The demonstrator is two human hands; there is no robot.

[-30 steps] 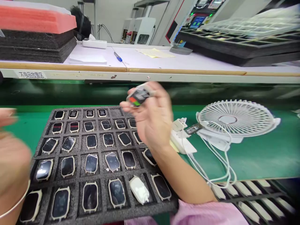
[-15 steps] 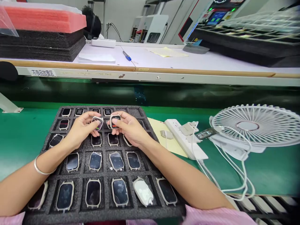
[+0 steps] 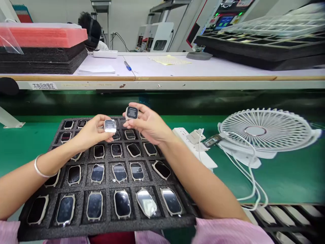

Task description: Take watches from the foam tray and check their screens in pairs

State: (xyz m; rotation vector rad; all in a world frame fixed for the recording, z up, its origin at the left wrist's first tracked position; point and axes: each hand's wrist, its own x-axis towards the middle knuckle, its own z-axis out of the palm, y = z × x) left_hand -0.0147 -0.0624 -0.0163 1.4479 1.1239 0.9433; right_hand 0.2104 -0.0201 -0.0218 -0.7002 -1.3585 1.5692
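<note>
A black foam tray (image 3: 106,222) lies on the green belt in front of me, its pockets filled with several smartwatch bodies. My left hand (image 3: 92,133) pinches one watch body (image 3: 110,125) by its edges above the tray's far rows. My right hand (image 3: 148,122) holds a second watch body (image 3: 131,112) a little higher, its dark lit screen tilted toward me. The two hands are close together, the watches a hand's width apart. A silver bangle (image 3: 38,167) circles my left wrist.
A white desk fan (image 3: 264,130) and a white power strip (image 3: 195,149) with cables lie right of the tray. More trays (image 3: 281,223) sit at lower right. Behind, a raised shelf (image 3: 162,79) carries foam stacks (image 3: 40,44), a pen and papers; a person's head (image 3: 90,28) shows beyond.
Both hands have lifted from the tray's far rows, each with a watch body; the right one's screen changed from red to dark with text. A second earlier only the right hand held one up.
</note>
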